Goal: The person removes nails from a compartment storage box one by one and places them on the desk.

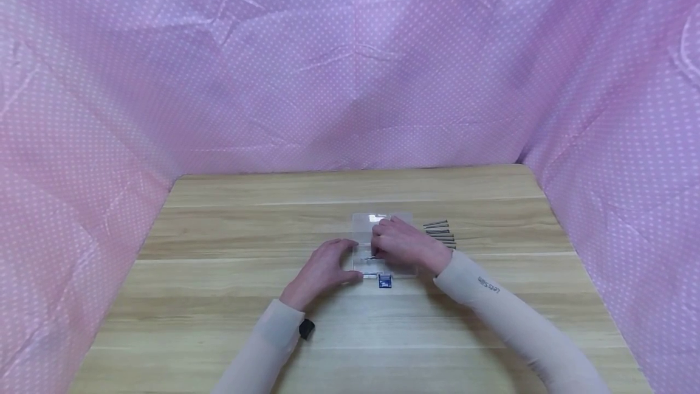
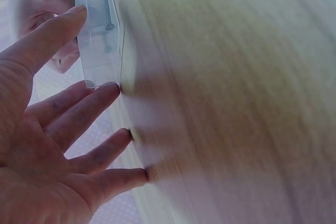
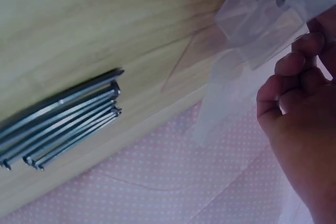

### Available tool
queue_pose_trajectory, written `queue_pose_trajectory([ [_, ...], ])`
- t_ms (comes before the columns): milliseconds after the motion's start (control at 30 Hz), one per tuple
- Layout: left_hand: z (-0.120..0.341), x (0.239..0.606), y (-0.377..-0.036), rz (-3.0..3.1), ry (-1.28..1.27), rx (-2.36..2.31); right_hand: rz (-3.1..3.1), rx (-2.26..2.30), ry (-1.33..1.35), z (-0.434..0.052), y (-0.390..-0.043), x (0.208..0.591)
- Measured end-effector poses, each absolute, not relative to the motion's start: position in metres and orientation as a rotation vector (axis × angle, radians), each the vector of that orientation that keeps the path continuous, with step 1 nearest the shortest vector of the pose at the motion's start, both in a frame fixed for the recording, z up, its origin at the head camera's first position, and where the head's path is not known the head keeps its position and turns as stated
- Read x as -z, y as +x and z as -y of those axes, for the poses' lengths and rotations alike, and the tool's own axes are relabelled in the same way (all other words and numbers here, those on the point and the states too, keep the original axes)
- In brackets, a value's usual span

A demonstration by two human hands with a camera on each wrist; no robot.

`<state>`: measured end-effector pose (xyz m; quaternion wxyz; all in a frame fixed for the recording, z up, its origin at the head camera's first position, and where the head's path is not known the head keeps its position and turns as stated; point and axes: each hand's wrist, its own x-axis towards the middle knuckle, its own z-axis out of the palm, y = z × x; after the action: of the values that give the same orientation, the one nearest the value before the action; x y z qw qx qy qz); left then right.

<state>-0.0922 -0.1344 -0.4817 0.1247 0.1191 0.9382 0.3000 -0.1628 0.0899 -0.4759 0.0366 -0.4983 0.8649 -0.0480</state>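
A clear plastic box (image 1: 358,265) lies on the table with its clear lid (image 1: 363,228) folded back away from the person. My left hand (image 1: 325,265) holds the box's left end between thumb and fingers; the other fingers spread down to the tabletop in the left wrist view. Over the box, my right hand (image 1: 401,242) pinches a thin metal nail (image 1: 370,258), its other end hidden by the fingers. Through the box wall, nails (image 2: 108,17) show inside. A blue tab (image 1: 385,281) sits at the box's front edge.
Several long metal nails (image 1: 440,234) lie side by side on the table, right of the box. A black band (image 1: 307,329) shows at the left wrist. Pink dotted cloth (image 1: 350,108) hangs behind and beside the wooden table (image 1: 229,297).
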Motion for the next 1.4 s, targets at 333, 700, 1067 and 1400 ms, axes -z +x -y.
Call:
queue_pose_trajectory([
  [333, 0.134, 0.482, -0.093, -2.737, 0.386, -0.889, -2.617, 0.318, -1.522, -0.098, -0.160, 0.478],
  [700, 0.134, 0.481, -0.094, -2.721, 0.387, -0.906, -2.585, 0.448, -1.348, -0.104, -0.161, 0.474],
  [1067, 0.136, 0.481, -0.094, -2.728, 0.345, -0.909, -2.636, 0.682, -1.413, -0.112, -0.158, 0.467],
  [1400, 0.136, 0.484, -0.093, -2.760, 0.389, -0.917, -2.732, 0.782, -1.412, -0.134, -0.149, 0.460],
])
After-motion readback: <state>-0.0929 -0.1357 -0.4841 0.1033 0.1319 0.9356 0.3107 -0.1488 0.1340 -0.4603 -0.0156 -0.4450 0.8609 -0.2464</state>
